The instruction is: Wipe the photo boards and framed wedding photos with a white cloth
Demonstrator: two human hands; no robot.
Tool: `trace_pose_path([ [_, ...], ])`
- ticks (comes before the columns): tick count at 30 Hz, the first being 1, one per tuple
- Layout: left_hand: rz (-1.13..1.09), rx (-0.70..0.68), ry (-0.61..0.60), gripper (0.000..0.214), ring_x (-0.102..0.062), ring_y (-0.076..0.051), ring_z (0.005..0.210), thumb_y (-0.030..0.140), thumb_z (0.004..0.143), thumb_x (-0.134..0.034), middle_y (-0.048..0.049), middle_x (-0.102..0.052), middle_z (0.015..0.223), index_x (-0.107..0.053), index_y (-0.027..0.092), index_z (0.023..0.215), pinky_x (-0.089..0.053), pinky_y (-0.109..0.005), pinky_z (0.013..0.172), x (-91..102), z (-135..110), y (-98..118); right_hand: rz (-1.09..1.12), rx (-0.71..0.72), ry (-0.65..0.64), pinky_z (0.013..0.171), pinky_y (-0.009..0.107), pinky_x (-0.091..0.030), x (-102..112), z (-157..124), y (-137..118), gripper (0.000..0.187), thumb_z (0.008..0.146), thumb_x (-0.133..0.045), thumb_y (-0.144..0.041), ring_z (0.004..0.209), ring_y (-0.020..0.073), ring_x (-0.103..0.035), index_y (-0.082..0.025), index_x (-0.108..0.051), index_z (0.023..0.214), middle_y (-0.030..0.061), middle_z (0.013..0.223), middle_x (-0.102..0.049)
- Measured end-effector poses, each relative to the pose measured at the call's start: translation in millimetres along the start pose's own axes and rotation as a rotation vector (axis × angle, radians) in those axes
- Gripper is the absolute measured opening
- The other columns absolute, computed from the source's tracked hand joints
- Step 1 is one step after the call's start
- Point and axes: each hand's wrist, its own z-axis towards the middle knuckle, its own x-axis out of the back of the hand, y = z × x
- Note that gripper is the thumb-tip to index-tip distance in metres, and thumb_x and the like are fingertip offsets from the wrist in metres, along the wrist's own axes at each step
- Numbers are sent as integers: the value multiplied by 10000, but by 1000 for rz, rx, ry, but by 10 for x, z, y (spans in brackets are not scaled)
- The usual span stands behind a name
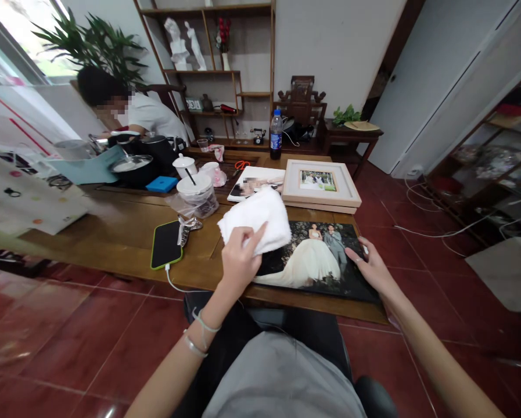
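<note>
A large dark wedding photo print [321,261] lies flat at the near edge of the wooden table [121,232]. My left hand [239,261] is closed on a folded white cloth [255,223], held over the print's left end. My right hand [370,266] rests on the print's right edge, fingers stretched out flat on it.
A framed photo [321,184] on a stack and another print [255,183] lie behind. A green-cased phone [166,244] with its cable, keys [187,227], a lidded cup [197,194], a water bottle [276,134] and tea ware stand about. A person [138,113] sits at the far left. Cables run over the red floor [443,232].
</note>
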Motion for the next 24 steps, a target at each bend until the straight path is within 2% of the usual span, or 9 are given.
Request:
trace_pose_path([
  [3,-16,-51,-32,662,-493,-180,811,28,647,-443,-71,-497,900,-534,227,1272,-434,-270,682,-113,78,216,-413,208,-8,756,402,-484,-127,84,-50,568,799,-509,-540,892,277,-641,-196,-378,1231,152,1114,-622],
  [6,-30,-74,-88,667,-488,-188,814,36,652,-450,-74,-498,898,-513,216,1292,-435,-279,684,-228,122,422,-817,283,-118,685,400,-459,-144,112,-183,494,873,-384,-545,787,309,-647,-159,-411,1179,171,924,-659],
  [8,-26,-60,-127,652,-488,-197,836,51,669,-468,-79,-501,917,-498,201,1302,-438,-289,693,-292,154,543,-972,320,-154,634,384,-445,-122,101,-269,459,889,-366,-526,734,319,-643,-143,-452,1125,159,797,-656],
  [10,-14,-30,-158,631,-486,-203,853,67,688,-488,-80,-502,934,-488,193,1306,-439,-297,704,-345,199,646,-973,387,-103,615,373,-440,-97,47,-326,385,892,-393,-484,705,306,-633,-149,-496,1050,135,739,-640],
  [12,2,-6,-177,616,-482,-208,873,75,708,-500,-81,-500,946,-477,192,1312,-435,-304,713,-391,252,739,-758,466,-40,614,354,-448,-94,-64,-361,303,897,-411,-443,683,262,-618,-169,-530,948,101,723,-624],
  [14,19,6,-186,603,-474,-216,887,82,733,-503,-83,-499,950,-460,194,1323,-427,-315,720,-434,294,837,-353,497,-84,600,315,-471,-133,-217,-386,266,896,-428,-428,698,214,-609,-189,-540,928,73,774,-622],
  [18,17,-29,-233,516,-459,-234,882,126,820,-476,-97,-511,951,-445,184,1333,-404,-346,712,-509,301,1074,400,327,-193,577,262,-524,-315,-480,-441,338,820,-553,-435,808,169,-602,-252,-488,1097,25,983,-601],
  [21,8,-39,-251,445,-457,-247,877,165,883,-421,-112,-519,947,-453,193,1326,-378,-365,685,-540,275,1228,640,215,-14,591,251,-538,-438,-564,-477,276,763,-628,-407,793,146,-592,-248,-490,942,-20,904,-586],
  [24,0,-30,-231,402,-459,-250,873,204,918,-380,-116,-522,942,-474,221,1309,-354,-373,674,-555,285,1316,703,273,166,641,254,-539,-512,-635,-504,301,729,-681,-343,768,124,-590,-241,-416,830,-47,830,-557],
])
